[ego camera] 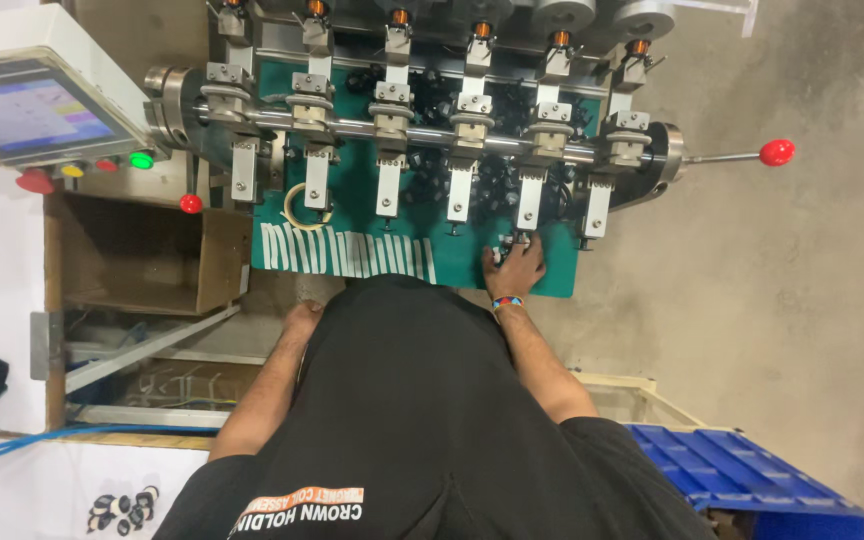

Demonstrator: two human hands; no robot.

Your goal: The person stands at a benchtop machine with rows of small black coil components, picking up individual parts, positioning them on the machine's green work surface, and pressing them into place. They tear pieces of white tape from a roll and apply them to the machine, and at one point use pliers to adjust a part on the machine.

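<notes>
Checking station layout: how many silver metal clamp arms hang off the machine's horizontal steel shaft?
6, in a row left to right: silver metal clamp arms at. The right hand touches below the fifth. Nothing appears hidden.

You're standing in a factory workshop: a multi-spindle winding machine [422, 120] with a control screen [27, 108], coloured push buttons [102, 166], bare concrete floor [782, 300], blue plastic crate [742, 480].

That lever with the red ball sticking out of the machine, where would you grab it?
Grip the red ball at the lever's free end, coming from the open floor side. It is round, palm-sized and clear of the clamps; the thin rod offers less hold.
</notes>
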